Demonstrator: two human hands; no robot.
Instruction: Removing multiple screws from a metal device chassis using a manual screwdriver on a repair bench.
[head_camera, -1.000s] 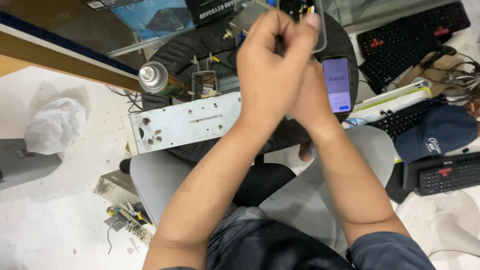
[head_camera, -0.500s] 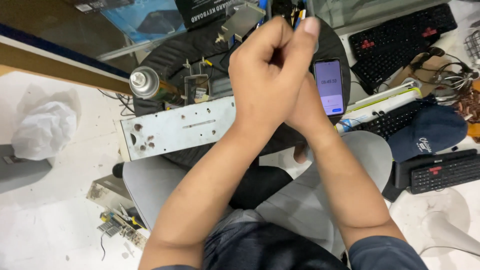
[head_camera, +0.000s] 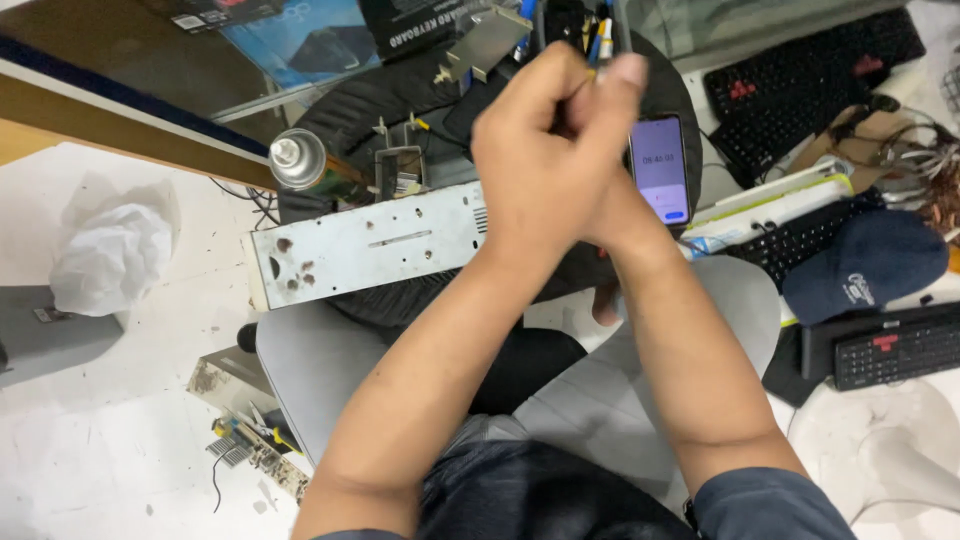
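Head view, looking down over both forearms. Left hand (head_camera: 545, 165) is raised in front, fingers curled shut into a fist; a thin wire-like item seems pinched at the thumb tip, too small to identify. Right hand (head_camera: 610, 215) sits just behind and under the left, mostly hidden; whether its fingers are open or closed cannot be told. Directly above the fist: a cluster of small tools or wires (head_camera: 600, 35) with blue and yellow tips, touching or just beyond the thumb. Below the hands, one long white metal panel (head_camera: 370, 245), rust-spotted at its left end, lies across a round black mat (head_camera: 400, 95). One smartphone (head_camera: 660, 168), screen lit pale violet, lies just right of the hands. One silver spray can (head_camera: 295, 158), seen from the top, stands at the mat's left edge. Packages at top: one blue flat box (head_camera: 300, 40) and one black box with white lettering (head_camera: 415, 30), side by side. Keyboards: three black ones counted, one top right with red keys (head_camera: 810, 70), one mid right (head_camera: 800, 235), one lower right (head_camera: 895, 350). One navy cap (head_camera: 870, 265) rests between the latter two. One crumpled white bag (head_camera: 110, 255) on the floor, far left.
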